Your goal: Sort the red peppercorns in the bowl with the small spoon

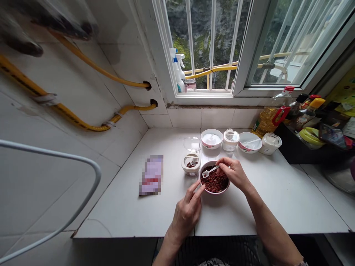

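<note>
My right hand pinches the handle of a small white spoon. The spoon's square scoop, with a little dark red matter in it, is over a bowl filled with dark red dried bits that look like Sichuan peppercorns. Two outstretched fingers of my left hand touch the bowl's near left side without wrapping round it. Just left of the bowl stands a clear seasoning jar with a cream rim, some of the same red bits inside, and its transparent lid raised behind.
Behind are a bowl of white powder, two lidded jars and a bowl with a white spoon across it. A blurred purple packet lies left. An oil bottle and a black condiment rack stand right.
</note>
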`<state>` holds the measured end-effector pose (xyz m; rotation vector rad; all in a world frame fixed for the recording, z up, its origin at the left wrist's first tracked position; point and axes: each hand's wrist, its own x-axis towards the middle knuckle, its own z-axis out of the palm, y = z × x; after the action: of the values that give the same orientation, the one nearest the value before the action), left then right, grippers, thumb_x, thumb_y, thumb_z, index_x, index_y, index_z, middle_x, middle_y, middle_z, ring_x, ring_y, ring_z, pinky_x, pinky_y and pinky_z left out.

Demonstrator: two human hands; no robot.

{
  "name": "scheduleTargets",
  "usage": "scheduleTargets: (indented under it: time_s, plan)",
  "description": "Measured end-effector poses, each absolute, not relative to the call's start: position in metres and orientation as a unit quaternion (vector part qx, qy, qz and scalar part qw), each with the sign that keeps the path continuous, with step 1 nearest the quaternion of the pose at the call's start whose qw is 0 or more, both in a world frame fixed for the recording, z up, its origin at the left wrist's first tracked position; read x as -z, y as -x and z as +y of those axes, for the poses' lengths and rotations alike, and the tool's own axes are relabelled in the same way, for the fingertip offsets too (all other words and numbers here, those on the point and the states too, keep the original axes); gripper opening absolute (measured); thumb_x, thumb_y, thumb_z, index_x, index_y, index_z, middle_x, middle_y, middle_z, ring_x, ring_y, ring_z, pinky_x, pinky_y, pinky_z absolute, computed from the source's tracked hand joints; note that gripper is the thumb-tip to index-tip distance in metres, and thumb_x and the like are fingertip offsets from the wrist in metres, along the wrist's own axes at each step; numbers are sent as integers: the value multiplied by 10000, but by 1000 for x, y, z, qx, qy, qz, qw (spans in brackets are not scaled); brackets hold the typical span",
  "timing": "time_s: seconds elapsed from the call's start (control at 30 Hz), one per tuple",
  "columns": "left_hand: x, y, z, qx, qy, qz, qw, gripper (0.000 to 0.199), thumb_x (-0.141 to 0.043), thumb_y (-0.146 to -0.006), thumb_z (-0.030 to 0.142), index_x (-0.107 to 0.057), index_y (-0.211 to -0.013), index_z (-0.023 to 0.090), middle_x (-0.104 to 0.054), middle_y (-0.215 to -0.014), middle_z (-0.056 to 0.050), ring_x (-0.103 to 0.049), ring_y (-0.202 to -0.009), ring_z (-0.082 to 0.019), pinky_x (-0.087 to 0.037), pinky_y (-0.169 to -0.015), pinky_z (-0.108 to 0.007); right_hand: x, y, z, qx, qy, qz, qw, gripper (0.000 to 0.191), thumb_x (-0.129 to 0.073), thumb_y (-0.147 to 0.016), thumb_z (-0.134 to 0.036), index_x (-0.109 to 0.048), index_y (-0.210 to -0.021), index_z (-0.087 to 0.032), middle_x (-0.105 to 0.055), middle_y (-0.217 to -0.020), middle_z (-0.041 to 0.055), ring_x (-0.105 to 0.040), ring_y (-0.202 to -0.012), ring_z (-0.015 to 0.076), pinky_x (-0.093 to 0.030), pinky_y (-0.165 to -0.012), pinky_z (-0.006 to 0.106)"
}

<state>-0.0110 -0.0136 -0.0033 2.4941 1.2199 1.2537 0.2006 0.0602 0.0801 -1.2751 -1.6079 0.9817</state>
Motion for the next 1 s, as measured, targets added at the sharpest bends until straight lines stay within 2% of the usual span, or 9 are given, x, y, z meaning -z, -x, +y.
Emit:
scheduleTargets:
  time_s: [0.23,0.4,0.57,0.67,0.77,0.9,1.0]
  plan:
    - [2,11,-14,-410,-818,400,49,564,-430,-941,6,-421,-1460,224,-557,-1409,-142,-607,-1264,-221,-596,-934,-281,-84,-204,61,-421,510,-602,448,148,-545,-791,-263,-664,-753,-184,-679,-578,-1,-608,-563,155,-487,-600,279]
    - [2,10,-14,-413,-817,400,52,567,-430,-940,8,-423,-1462,228,-556,-1410,-137,-616,-1251,-216,-598,-925,-273,-80,-205,64,-447,507,-584,450,155,-560,-773,-292,-665,-750,-181,-680,-565,4,-598,-522,148,-471,-530,262]
    - [2,10,-14,-412,-817,400,54,563,-428,-941,10,-426,-1462,224,-558,-1404,-139,-619,-1246,-212,-593,-931,-270,-78,-204,67,-449,494,-569,481,173,-599,-786,-332,-668,-776,-174,-695,-578,15,-630,-541,155,-521,-568,279]
    - [1,10,-14,-410,-818,400,52,568,-422,-942,11,-421,-1467,228,-557,-1405,-138,-618,-1245,-207,-593,-928,-266,-81,-194,65,-400,480,-578,526,189,-587,-849,-351,-665,-849,-179,-722,-660,32,-665,-603,171,-553,-623,306]
    - [0,11,-14,-408,-821,396,47,572,-417,-939,10,-418,-1471,221,-556,-1404,-142,-608,-1258,-209,-595,-925,-267,-83,-179,61,-295,468,-623,553,162,-542,-922,-307,-659,-918,-194,-743,-777,53,-695,-700,192,-567,-708,344]
    - [-1,11,-14,-406,-822,396,44,590,-406,-939,9,-398,-1489,223,-553,-1410,-142,-598,-1271,-212,-589,-942,-273,-82,-164,59,-128,426,-742,501,188,-475,-959,-194,-656,-917,-222,-757,-789,46,-688,-730,198,-506,-904,428]
    - [-1,11,-14,-404,-821,400,46,600,-404,-943,15,-382,-1502,233,-550,-1414,-143,-597,-1274,-217,-587,-953,-286,-81,-165,59,-92,405,-769,485,209,-457,-965,-168,-652,-919,-228,-760,-796,33,-683,-711,189,-481,-941,437]
